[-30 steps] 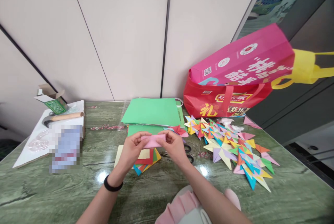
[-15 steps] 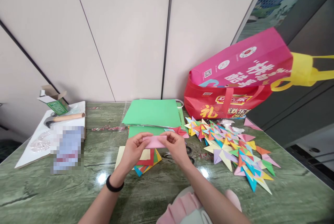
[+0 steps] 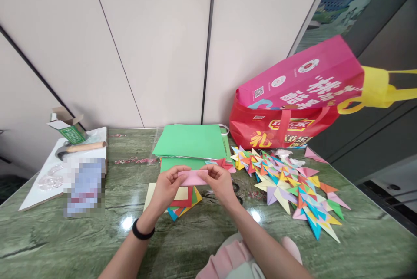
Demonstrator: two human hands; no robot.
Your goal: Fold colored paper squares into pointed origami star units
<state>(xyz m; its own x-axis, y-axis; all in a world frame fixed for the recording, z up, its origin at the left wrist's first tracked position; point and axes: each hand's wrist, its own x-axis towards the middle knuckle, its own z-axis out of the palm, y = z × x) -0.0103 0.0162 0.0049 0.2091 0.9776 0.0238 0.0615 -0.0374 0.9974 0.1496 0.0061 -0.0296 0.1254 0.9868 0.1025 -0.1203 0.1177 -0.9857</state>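
Observation:
A small folded strip of pink paper [image 3: 193,177] is stretched between both hands above the table. My left hand [image 3: 168,185] pinches its left end, with a black band on the wrist. At the right end, my right hand [image 3: 217,180] pinches the strip between thumb and fingers. Below the hands lies a fanned stack of coloured square papers [image 3: 189,201], partly covered by my left hand. Dark-handled scissors [image 3: 236,190] lie partly hidden behind my right hand. Green sheets [image 3: 190,140] rest behind the hands.
Many folded paper stars [image 3: 293,183] spread over the right of the green table [image 3: 117,244]. Behind them stands a red bag [image 3: 247,125] holding a pink box [image 3: 293,79]. At the left, a white board [image 3: 42,183] bears a green box [image 3: 72,133] and a wooden-handled tool [image 3: 85,146].

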